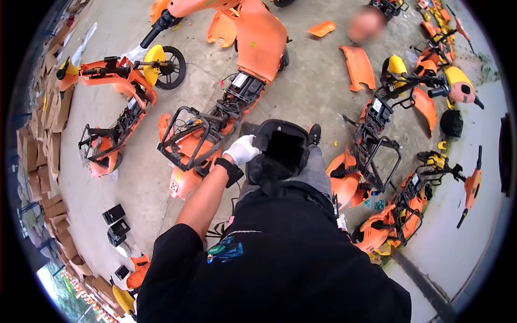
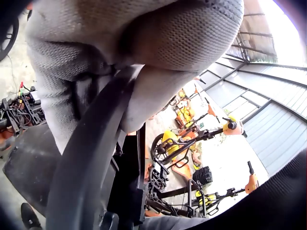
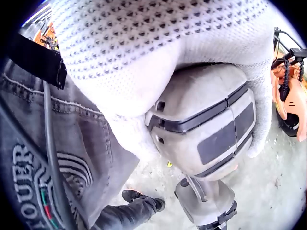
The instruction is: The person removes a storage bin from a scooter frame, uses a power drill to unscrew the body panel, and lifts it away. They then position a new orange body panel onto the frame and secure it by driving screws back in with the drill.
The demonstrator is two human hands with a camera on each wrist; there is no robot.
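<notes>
In the head view my gloved left hand [image 1: 242,151] grips the left rim of a black plastic storage box [image 1: 258,171], held in front of my body with its dark inside facing up. Up close in the left wrist view, the knitted glove [image 2: 187,38] has thumb and fingers around the box's curved black rim [image 2: 88,158]. My right hand [image 3: 144,62], also in a white glove, wraps around a grey cordless drill [image 3: 204,117] with black stripes, beside my grey trousers. Its wider base hangs below the hand. The drill's front end is hidden, and the head view does not show the right hand.
Stripped orange scooters stand left [image 1: 121,121], ahead [image 1: 215,121] and right [image 1: 371,129] of me. Loose orange panels [image 1: 358,70] lie on the concrete floor [image 1: 318,97]. Black boxes [image 1: 116,223] are at lower left, cardboard [image 1: 46,156] along the left edge.
</notes>
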